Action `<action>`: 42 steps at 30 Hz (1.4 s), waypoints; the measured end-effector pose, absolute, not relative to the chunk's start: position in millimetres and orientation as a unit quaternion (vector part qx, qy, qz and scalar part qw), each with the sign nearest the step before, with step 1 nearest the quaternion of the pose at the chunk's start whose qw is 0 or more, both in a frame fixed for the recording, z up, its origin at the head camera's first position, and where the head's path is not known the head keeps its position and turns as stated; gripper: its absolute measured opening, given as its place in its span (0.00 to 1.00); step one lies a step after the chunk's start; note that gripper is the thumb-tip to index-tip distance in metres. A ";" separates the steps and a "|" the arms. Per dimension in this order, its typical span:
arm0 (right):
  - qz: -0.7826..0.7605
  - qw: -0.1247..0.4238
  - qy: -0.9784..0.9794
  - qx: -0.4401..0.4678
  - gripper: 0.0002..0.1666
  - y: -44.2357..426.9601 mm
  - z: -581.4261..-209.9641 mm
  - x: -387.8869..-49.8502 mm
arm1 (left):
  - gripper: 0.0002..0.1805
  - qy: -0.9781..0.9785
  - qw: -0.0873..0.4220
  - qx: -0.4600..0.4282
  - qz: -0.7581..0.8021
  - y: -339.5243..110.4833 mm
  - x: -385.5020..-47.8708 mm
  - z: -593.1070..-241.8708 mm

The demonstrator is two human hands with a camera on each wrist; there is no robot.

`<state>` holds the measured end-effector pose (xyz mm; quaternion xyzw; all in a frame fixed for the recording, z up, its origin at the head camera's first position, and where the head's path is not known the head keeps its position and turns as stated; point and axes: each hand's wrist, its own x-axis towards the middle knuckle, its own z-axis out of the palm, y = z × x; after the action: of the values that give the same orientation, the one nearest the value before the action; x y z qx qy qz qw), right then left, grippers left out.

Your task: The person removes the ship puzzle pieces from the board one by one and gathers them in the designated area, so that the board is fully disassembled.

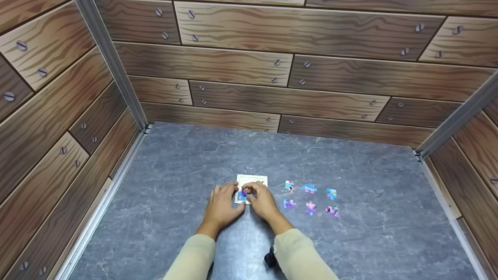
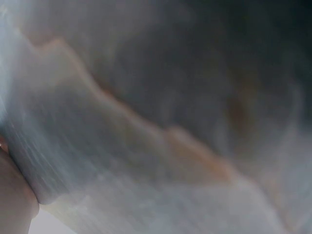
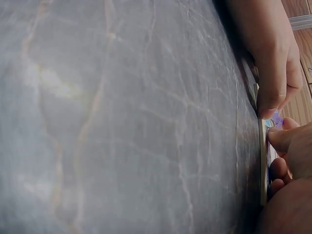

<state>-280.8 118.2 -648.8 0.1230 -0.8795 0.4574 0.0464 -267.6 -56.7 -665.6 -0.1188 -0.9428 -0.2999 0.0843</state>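
Observation:
A small puzzle board with a pale frame lies flat on the table, with blue and purple picture parts inside it. My left hand rests at its left side, the fingertips along the edge and the thumb by the near edge. Over the board, my right hand pinches a purple-blue jigsaw piece between curled fingers and thumb; the fingers hide most of it. In the right wrist view, the left hand touches the board's rim while the right hand works beside it. The left wrist view shows mostly blurred tabletop.
Several loose jigsaw pieces lie in two rows to the right of the board. A black object sits beside the right sleeve. Wood-patterned walls with metal corner posts enclose the grey marbled table.

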 end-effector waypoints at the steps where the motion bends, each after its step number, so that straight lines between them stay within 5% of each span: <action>1: 0.457 0.046 -0.880 0.121 0.18 117.9 -648.9 -280.8 | 0.27 -0.943 0.083 -0.118 -0.300 -56.7 -267.6 -665.4; 30: 0.398 0.074 -0.908 0.108 0.16 116.3 -649.5 -278.4 | 0.26 -0.943 0.078 -0.116 -0.302 -56.2 -267.6 -664.0; 42: 0.454 -0.012 -0.881 0.133 0.31 130.5 -644.9 -282.9 | 0.27 -0.946 0.070 -0.110 -0.298 -55.0 -267.7 -663.5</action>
<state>-282.9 130.5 -644.9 0.1328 -0.8808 0.4543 -0.0119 -267.7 -55.0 -663.5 -0.1097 -0.9457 -0.2976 0.0705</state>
